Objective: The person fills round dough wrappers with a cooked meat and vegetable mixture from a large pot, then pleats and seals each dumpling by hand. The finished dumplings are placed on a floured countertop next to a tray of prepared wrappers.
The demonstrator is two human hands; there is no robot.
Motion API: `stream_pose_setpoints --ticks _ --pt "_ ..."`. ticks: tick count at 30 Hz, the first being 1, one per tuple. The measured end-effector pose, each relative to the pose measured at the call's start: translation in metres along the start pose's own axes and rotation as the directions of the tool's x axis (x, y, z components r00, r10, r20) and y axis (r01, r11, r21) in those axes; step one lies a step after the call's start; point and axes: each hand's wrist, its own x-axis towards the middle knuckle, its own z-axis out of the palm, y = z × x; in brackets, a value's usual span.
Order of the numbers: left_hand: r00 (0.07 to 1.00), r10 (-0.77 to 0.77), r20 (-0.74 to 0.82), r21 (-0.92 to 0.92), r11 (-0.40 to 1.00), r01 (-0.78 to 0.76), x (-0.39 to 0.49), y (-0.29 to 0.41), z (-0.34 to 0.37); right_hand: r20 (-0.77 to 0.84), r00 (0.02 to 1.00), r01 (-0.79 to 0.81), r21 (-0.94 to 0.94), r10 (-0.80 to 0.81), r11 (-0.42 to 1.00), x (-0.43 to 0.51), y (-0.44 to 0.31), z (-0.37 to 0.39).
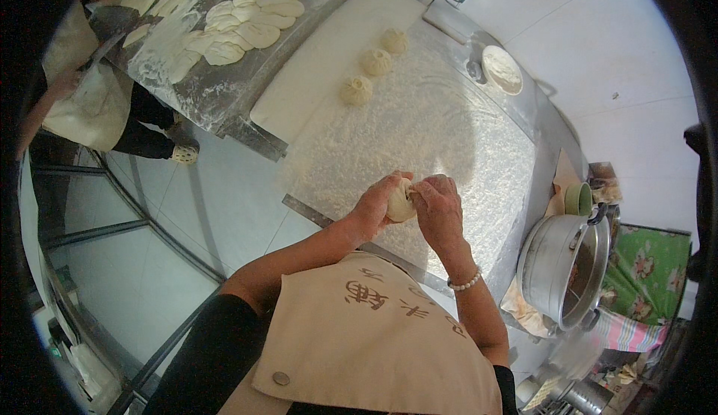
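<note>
My left hand (379,201) cups a round, filled dough bun (400,204) from its left side, above the near part of the floured work surface (404,134). At the bun's upper right edge, the fingers of my right hand (440,204) pinch the dough rim, where a small dark gap shows. Three pleated buns stand in a slanting row farther off: a near one (356,90), a middle one (376,62) and a far one (395,40). What fills the bun in my hands is hidden.
A bowl of flour (503,68) stands by the wall. At right is a large metal pot (552,269), with a green cup (578,199) behind it. Flattened dough pieces (247,19) cover another table at upper left, where a person in an apron (92,100) works with a blade.
</note>
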Motion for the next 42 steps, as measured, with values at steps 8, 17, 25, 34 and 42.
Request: stream_pose_setpoints --ticks 8,17,25,34,42 --pt "0.987 -0.154 0.051 0.417 0.901 0.119 0.002 0.019 -0.006 0.056 0.993 -0.112 0.097 0.107 0.989 0.001 0.009 0.001" --pt "0.999 -0.008 0.043 -0.002 1.000 0.008 0.009 0.004 -0.009 -0.045 0.996 -0.089 -0.172 0.083 0.981 -0.001 -0.004 0.007" --pt "0.965 -0.196 0.176 -0.036 0.978 0.205 0.007 0.031 -0.023 0.173 0.946 -0.322 0.424 0.273 0.847 -0.001 0.008 0.014" --pt "0.966 -0.253 0.050 0.146 0.959 0.244 0.017 0.022 -0.024 -0.004 0.999 0.045 -0.086 -0.046 0.995 -0.002 -0.009 0.000" --pt "1.000 -0.018 -0.007 -0.102 0.995 0.018 0.005 0.001 -0.019 0.077 0.989 -0.127 0.057 0.122 0.990 -0.013 -0.007 0.007"
